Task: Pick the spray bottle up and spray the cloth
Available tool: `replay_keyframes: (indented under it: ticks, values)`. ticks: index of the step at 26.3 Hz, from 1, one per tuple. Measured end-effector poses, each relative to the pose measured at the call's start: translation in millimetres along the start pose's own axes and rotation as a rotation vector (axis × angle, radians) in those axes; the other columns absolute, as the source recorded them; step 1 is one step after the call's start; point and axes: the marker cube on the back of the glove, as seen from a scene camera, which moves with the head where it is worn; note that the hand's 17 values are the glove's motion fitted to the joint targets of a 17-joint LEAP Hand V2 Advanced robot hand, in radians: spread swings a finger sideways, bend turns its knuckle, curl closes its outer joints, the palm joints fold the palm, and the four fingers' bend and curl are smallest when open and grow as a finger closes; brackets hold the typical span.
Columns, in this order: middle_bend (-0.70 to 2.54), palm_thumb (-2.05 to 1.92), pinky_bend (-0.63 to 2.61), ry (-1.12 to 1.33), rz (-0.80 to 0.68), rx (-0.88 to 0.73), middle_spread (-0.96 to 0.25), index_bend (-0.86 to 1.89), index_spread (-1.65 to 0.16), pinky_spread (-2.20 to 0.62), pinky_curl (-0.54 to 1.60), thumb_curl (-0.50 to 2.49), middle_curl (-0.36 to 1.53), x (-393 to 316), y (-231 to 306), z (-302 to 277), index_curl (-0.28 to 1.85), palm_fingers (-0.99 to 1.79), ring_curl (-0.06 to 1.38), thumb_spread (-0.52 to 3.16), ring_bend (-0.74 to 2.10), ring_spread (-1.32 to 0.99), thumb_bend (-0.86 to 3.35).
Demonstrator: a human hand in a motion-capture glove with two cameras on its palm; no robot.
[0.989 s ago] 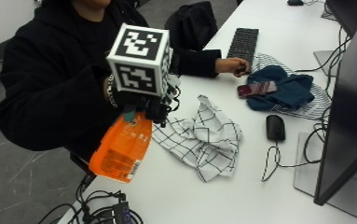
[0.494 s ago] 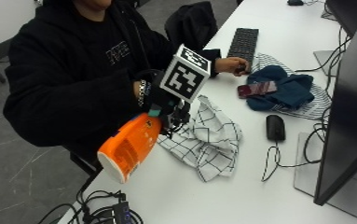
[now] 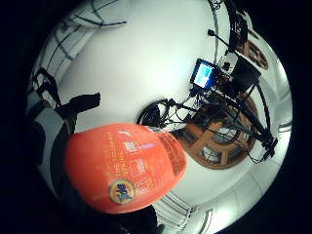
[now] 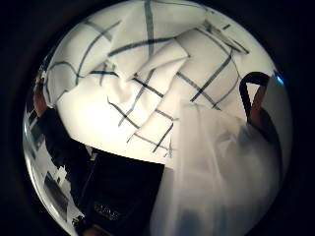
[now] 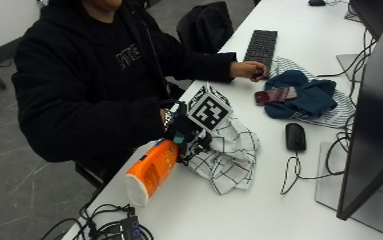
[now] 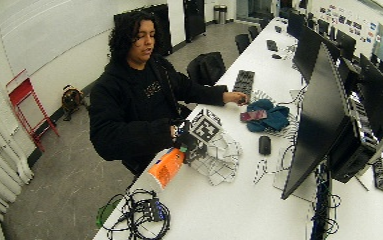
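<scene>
Right hand (image 5: 186,136): gloved, fingers curled round the neck of the spray bottle (image 5: 152,171), held low over the counter's (image 5: 257,210) near edge.
Spray bottle: orange, tipped nearly flat, base pointing out past the edge, nozzle end toward the cloth (image 5: 229,157).
Cloth: white checked, crumpled on the counter just beside the hand.
Left hand (image 5: 252,71): bare, resting by the keyboard (image 5: 261,45).

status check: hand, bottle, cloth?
Right hand grips orange spray bottle, tilted, base toward table edge. Checked cloth crumpled on table right beside it. Nothing between them.
</scene>
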Motion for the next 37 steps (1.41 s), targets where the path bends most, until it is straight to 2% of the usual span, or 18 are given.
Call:
replay_keyframes:
  ticks: [4,7,14,17,20,25,29,32,37]
  values:
    - [0.62,0.91,0.44,-0.001,-0.014,0.024,-0.21,0.41,-0.27,-0.31,0.40,0.80,0.54,-3.9,1.2,-3.6,0.57,1.37,0.47,0.28,0.64,-0.25,-0.03]
    - [0.62,0.91,0.43,-0.049,-0.045,0.105,-0.21,0.41,-0.27,-0.31,0.39,0.80,0.54,-1.9,10.9,-24.5,0.57,1.37,0.47,0.28,0.64,-0.25,-0.03]
    - [0.62,0.91,0.43,-0.330,-0.180,0.559,-0.21,0.40,-0.27,-0.31,0.39,0.81,0.54,-7.7,49.0,-109.1,0.58,1.37,0.47,0.29,0.64,-0.25,-0.03]
    - [0.62,0.91,0.43,-0.496,-0.311,0.773,-0.21,0.40,-0.27,-0.31,0.39,0.81,0.54,-23.6,64.3,-146.1,0.58,1.37,0.47,0.29,0.64,-0.25,-0.03]
    - [0.62,0.91,0.44,-0.689,-0.487,0.885,-0.21,0.39,-0.27,-0.31,0.39,0.82,0.54,-47.4,70.9,-173.5,0.58,1.38,0.47,0.29,0.64,-0.25,-0.03]
    - [0.62,0.91,0.44,-1.050,-0.804,0.853,-0.21,0.39,-0.27,-0.31,0.39,0.82,0.54,-86.0,63.1,-193.1,0.58,1.38,0.47,0.30,0.64,-0.25,-0.03]
    - [0.62,0.91,0.45,-1.297,-0.794,0.889,-0.21,0.39,-0.27,-0.31,0.39,0.82,0.54,-112.7,19.0,-195.6,0.58,1.38,0.47,0.30,0.64,-0.25,-0.03]
    - [0.62,0.91,0.44,-1.505,-0.782,0.853,-0.21,0.39,-0.27,-0.32,0.40,0.83,0.54,-140.5,-6.2,-192.4,0.58,1.38,0.47,0.29,0.64,-0.25,-0.03]
    - [0.62,0.91,0.44,-1.568,-0.781,0.774,-0.20,0.39,-0.27,-0.31,0.39,0.83,0.54,-167.1,-32.1,-183.4,0.58,1.37,0.47,0.30,0.64,-0.24,-0.03]
